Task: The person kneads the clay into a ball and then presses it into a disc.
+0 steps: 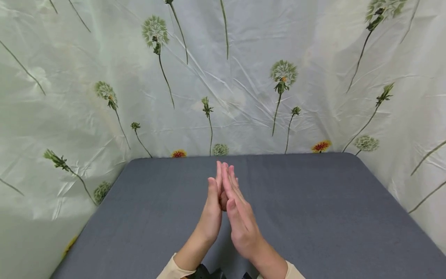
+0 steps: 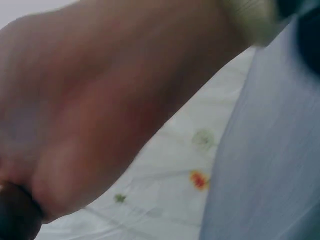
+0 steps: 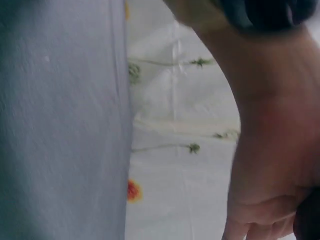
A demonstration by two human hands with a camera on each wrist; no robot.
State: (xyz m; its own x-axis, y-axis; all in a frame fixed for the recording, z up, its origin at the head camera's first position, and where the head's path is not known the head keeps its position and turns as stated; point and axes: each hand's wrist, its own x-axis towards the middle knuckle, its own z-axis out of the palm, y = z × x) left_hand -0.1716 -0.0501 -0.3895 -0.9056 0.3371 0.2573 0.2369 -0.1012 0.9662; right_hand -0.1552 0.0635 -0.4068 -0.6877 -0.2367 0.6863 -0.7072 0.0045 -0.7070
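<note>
Between my two palms sits a small brown round lump (image 1: 223,202), largely covered by the hands in the head view. My left hand (image 1: 211,217) presses it from the left with straight fingers pointing up and away. From the other side my right hand (image 1: 244,226) faces it, palm inward, fingers also straight. The fingertips of both hands come close together at the top. In the left wrist view a dark rounded shape (image 2: 17,212) shows against the left palm; the right wrist view has a similar dark shape (image 3: 309,217) at its lower right edge.
A table covered in dark grey cloth (image 1: 156,217) lies under the hands. Behind it and along its sides hangs a pale, wrinkled curtain (image 1: 240,77) printed with dandelions and orange flowers. Cream sleeves (image 1: 175,267) and dark wrist gear (image 1: 203,272) show at the bottom.
</note>
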